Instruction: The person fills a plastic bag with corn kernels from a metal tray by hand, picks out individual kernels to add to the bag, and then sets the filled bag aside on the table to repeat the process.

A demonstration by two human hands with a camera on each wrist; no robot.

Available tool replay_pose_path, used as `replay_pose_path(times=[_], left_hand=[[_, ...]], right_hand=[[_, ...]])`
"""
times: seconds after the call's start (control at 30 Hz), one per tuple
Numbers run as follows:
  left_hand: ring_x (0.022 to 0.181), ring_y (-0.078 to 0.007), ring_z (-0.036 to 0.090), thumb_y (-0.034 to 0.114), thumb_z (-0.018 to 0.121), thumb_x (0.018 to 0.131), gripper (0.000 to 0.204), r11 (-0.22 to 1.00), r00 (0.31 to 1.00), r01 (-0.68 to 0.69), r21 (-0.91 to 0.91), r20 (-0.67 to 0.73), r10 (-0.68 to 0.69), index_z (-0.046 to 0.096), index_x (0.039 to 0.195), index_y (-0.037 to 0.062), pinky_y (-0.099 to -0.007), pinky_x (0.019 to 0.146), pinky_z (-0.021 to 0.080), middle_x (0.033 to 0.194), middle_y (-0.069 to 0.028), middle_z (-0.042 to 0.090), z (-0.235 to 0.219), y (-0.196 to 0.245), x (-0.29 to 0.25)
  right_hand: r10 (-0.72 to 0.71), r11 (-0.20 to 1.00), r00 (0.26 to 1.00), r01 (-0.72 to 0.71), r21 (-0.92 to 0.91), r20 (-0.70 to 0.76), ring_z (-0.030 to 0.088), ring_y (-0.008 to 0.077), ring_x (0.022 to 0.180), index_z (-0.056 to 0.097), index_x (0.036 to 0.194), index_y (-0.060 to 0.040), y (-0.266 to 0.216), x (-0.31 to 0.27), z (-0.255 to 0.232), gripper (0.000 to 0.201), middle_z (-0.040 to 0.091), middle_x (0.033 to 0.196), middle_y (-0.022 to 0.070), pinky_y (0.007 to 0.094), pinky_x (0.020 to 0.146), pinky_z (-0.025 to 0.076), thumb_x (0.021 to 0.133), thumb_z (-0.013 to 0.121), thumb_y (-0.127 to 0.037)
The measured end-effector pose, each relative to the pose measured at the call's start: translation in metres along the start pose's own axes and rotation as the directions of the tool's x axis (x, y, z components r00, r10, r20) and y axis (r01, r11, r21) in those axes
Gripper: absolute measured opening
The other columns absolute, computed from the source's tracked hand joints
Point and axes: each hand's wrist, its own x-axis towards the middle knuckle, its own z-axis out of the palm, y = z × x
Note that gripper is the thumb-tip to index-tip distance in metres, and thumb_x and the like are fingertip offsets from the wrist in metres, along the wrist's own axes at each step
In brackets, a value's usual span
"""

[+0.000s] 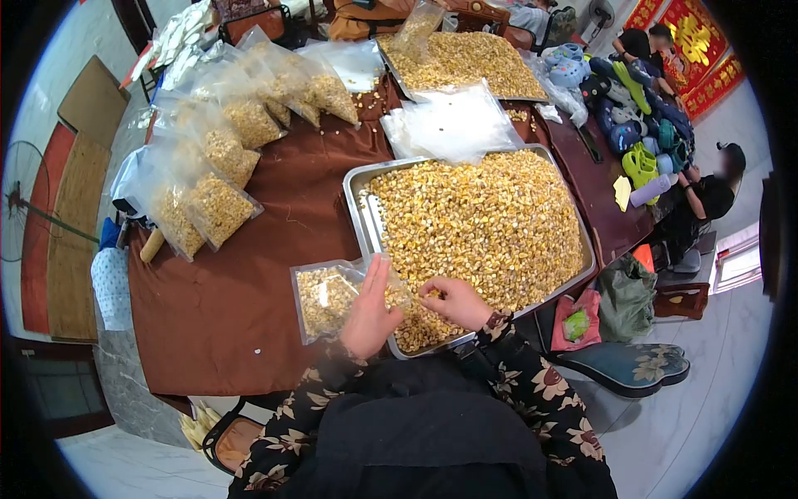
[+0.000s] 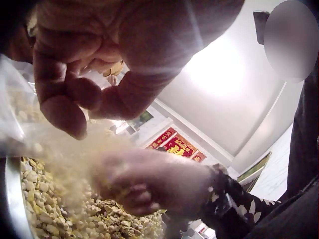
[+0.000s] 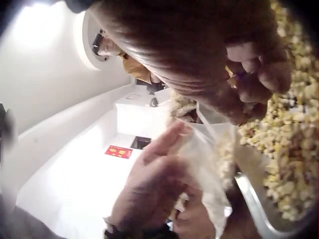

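A clear plastic bag point(image 1: 323, 301) partly filled with corn kernels lies against the near left side of a metal tray point(image 1: 354, 193), its mouth turned toward the tray. My left hand point(image 1: 371, 314) holds the bag near its mouth; folds of plastic point(image 3: 209, 169) show beside it in the right wrist view. Over the tray's near left part, my right hand point(image 1: 455, 302) has its fingers curled in, with a bit of yellow between them in the right wrist view. Loose kernels point(image 1: 490, 216) heap the tray.
Several filled bags point(image 1: 220, 208) stand along the table's left side. Beyond the tray lie a stack of flat plastic bags point(image 1: 449, 125) and a second tray of kernels point(image 1: 474, 62). Shoes point(image 1: 640, 162) pile up at right, near seated people.
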Motion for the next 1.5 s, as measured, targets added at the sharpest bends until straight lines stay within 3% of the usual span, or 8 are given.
replay_pose_path(times=[0.23,0.3,0.57,0.7,0.97,1.13,1.2,1.5], left_hand=[[0.120,-0.0409,0.043,0.003,0.056,0.073,0.076,1.000,1.000,-0.003,-0.020,-0.005,0.003,0.023,0.141,-0.0021,-0.0383,0.088,0.044,0.147,-0.0243,0.020,0.000,-0.005,0.000],[0.082,-0.0179,0.056,0.000,0.057,0.074,0.077,0.998,0.998,-0.058,0.027,-0.030,0.058,0.022,0.143,0.0000,-0.0281,0.071,0.047,0.149,-0.0217,0.019,0.003,-0.012,0.001],[0.102,-0.0289,0.048,0.000,0.058,0.072,0.077,0.999,0.998,-0.043,0.018,-0.036,0.044,0.024,0.141,-0.0017,-0.0325,0.081,0.045,0.148,-0.0233,0.020,0.002,-0.008,0.001],[0.126,-0.0385,0.039,0.001,0.057,0.072,0.075,0.994,1.000,0.013,-0.106,-0.004,-0.014,0.025,0.139,-0.0052,-0.0360,0.092,0.043,0.147,-0.0249,0.020,-0.004,0.000,0.000],[0.097,-0.0258,0.044,0.000,0.057,0.073,0.074,0.999,0.998,-0.035,-0.024,-0.047,0.034,0.026,0.140,-0.0015,-0.0308,0.081,0.044,0.148,-0.0216,0.023,0.000,-0.010,0.000],[0.069,-0.0134,0.049,-0.001,0.058,0.073,0.076,0.998,0.996,-0.057,0.016,-0.068,0.058,0.025,0.142,0.0018,-0.0258,0.069,0.046,0.148,-0.0194,0.025,0.000,-0.008,0.000],[0.125,-0.0392,0.040,0.004,0.057,0.075,0.072,0.998,1.000,0.008,-0.054,-0.007,-0.008,0.025,0.139,-0.0048,-0.0367,0.093,0.041,0.147,-0.0242,0.021,-0.004,0.001,0.000],[0.126,-0.0399,0.038,0.004,0.058,0.074,0.074,1.000,1.000,-0.017,-0.020,-0.017,0.016,0.025,0.140,-0.0027,-0.0379,0.095,0.040,0.146,-0.0252,0.022,0.001,-0.004,0.001]], right_hand=[[-0.136,0.991,0.990,0.136,-0.005,-0.042,0.063,0.0239,0.080,0.064,0.102,-0.0018,-0.051,0.008,0.005,0.025,0.066,0.091,0.0153,0.0340,0.074,0.048,0.083,0.060,-0.018],[-0.170,0.985,0.984,0.169,-0.017,-0.050,0.064,0.0269,0.082,0.064,0.105,-0.0003,-0.054,0.012,0.010,0.027,0.066,0.094,0.0177,0.0349,0.075,0.049,0.084,0.058,-0.016],[0.052,0.980,0.989,-0.023,0.199,-0.142,0.060,0.0149,0.051,0.064,0.104,-0.0022,-0.039,0.019,-0.001,0.022,0.065,0.074,0.0117,0.0288,0.055,0.050,0.089,0.052,-0.013],[-0.391,0.803,0.920,0.320,-0.503,-0.038,0.063,0.0262,0.086,0.062,0.110,-0.0058,0.028,0.030,0.010,0.028,0.062,0.100,0.0126,0.0380,0.075,0.051,0.083,0.059,-0.015],[-0.051,0.769,0.958,0.218,-0.601,0.282,0.060,0.0359,0.092,0.055,0.116,-0.0107,0.014,0.016,0.037,0.048,0.050,0.114,0.0171,0.0419,0.078,0.050,0.073,0.073,-0.025],[-0.243,0.885,0.943,0.311,-0.346,0.227,0.061,0.0361,0.086,0.059,0.105,-0.0079,0.052,0.015,0.044,0.036,0.057,0.101,0.0172,0.0427,0.074,0.049,0.073,0.071,-0.020],[-0.274,0.908,0.951,0.305,-0.286,0.146,0.062,0.0327,0.082,0.062,0.097,-0.0053,0.062,0.021,0.041,0.028,0.062,0.088,0.0158,0.0400,0.070,0.049,0.074,0.070,-0.018],[0.078,0.977,0.986,-0.105,0.185,0.148,0.053,0.0052,0.051,0.060,0.098,-0.0051,-0.031,0.009,-0.013,0.020,0.055,0.062,0.0004,0.0197,0.044,0.040,0.084,0.065,-0.019]])
